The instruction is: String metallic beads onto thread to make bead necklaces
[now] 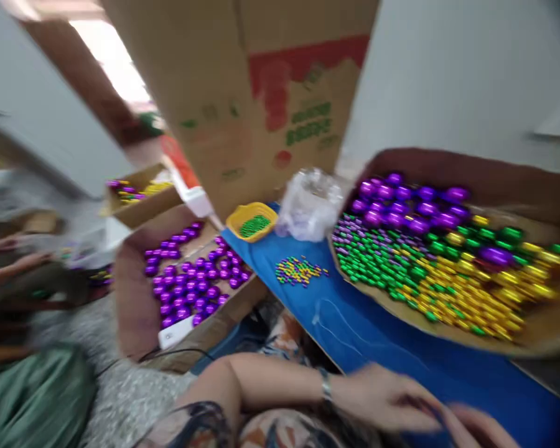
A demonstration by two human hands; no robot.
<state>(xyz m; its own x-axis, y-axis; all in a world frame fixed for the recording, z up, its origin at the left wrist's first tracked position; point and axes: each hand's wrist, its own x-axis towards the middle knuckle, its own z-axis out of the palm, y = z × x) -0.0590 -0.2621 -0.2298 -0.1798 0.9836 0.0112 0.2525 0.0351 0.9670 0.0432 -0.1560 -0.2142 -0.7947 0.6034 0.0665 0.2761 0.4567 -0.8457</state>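
Note:
My left hand (pixel 387 398), with a bracelet at its wrist, is low in the head view over the blue table surface (pixel 378 348). Its fingers are bent and closed together, meeting my right hand (pixel 480 426) at the bottom edge. The right hand's fingers are also drawn in, partly cut off and blurred; whatever lies between the fingertips is too small to make out. A thin white thread (pixel 345 323) trails over the blue surface beyond them. Small mixed beads (pixel 299 271) in green, gold and purple lie in a pile farther back.
To the right stands a cardboard tray (pixel 550 311) of purple, green and gold beads. A yellow basket (pixel 233 218) of green beads and a clear plastic bag (pixel 310 205) sit behind the pile. At left, a box (pixel 130 292) holds shiny purple balls; another person's arm (pixel 18 267) is beyond.

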